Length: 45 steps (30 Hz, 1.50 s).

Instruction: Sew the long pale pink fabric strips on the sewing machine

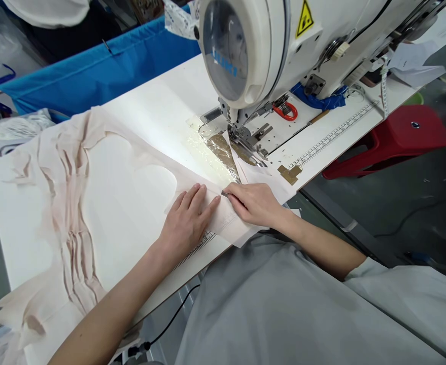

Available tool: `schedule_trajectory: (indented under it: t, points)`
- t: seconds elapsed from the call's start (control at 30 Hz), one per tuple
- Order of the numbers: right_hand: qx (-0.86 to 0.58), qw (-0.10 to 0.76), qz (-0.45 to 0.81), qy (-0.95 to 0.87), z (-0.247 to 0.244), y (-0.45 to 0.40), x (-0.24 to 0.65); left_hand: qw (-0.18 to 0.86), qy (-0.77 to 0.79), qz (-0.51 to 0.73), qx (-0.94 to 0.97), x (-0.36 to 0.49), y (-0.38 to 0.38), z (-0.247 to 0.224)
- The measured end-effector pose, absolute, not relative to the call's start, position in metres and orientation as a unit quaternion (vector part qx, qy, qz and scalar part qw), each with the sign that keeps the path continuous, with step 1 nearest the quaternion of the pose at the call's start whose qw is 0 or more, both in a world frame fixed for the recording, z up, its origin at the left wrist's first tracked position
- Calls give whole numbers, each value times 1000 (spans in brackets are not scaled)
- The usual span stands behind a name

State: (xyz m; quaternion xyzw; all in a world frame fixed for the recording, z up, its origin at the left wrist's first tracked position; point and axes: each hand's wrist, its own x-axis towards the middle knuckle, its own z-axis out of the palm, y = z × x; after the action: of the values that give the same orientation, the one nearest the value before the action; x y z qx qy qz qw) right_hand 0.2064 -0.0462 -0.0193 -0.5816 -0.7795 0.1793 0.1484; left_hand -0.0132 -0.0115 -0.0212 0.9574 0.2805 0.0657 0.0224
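Note:
A thin pale pink fabric [154, 152] stretches across the white table, with a gathered, pleated part [76, 203] at the left. My left hand [186, 218] lies flat on its near edge, fingers stretched out. Just to the right, my right hand [255, 203] is closed around a small metal tool [225, 193]; only its dark tip shows, pointing left over the fabric, and its kind is hidden. Beyond my right hand, another part of the light fabric [259, 175] runs up to the presser foot of the sewing machine [245, 50].
Red-handled scissors [285, 111] and a blue cloth [319, 97] lie under the machine arm. Ruler markings [333, 134] run along the table [146, 106]. A red stool [398, 137] stands at the right, and a blue fabric trough [104, 71] borders the far edge.

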Motion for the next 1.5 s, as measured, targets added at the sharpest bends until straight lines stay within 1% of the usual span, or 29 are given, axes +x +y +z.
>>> schedule_trajectory:
  t: [0.13, 0.27, 0.43, 0.63, 0.73, 0.87, 0.97, 1.23, 1.43, 1.5]
  points:
    - [-576, 102, 162, -795, -17, -46, 206, 4, 278, 63, 958, -12, -12, -20]
    - [-557, 77, 163, -811, -7, -53, 218, -31, 273, 59, 960, -10, -12, -18]
    - [-556, 69, 177, -809, 2, -63, 233, -18, 275, 55, 960, -11, -11, -14]
    - [-575, 65, 162, -800, -4, -57, 221, -3, 255, 46, 966, -2, -13, -7]
    - [-578, 88, 167, -794, -9, -55, 219, -5, 236, 50, 970, 3, -16, -9]
    - [-585, 162, 176, -775, -15, -55, 221, -4, 239, 54, 970, 4, -19, -14]
    - [-582, 173, 177, -775, -16, -55, 220, -3, 241, 49, 969, 4, -20, -14]
    - [-589, 127, 175, -779, -17, -52, 214, -24, 235, 59, 970, 5, -21, -16]
    - [-573, 53, 157, -802, -4, -61, 224, -33, 239, 51, 969, 5, -22, -17]
    - [-569, 40, 156, -806, 2, -68, 232, -35, 238, 57, 969, 5, -22, -17]
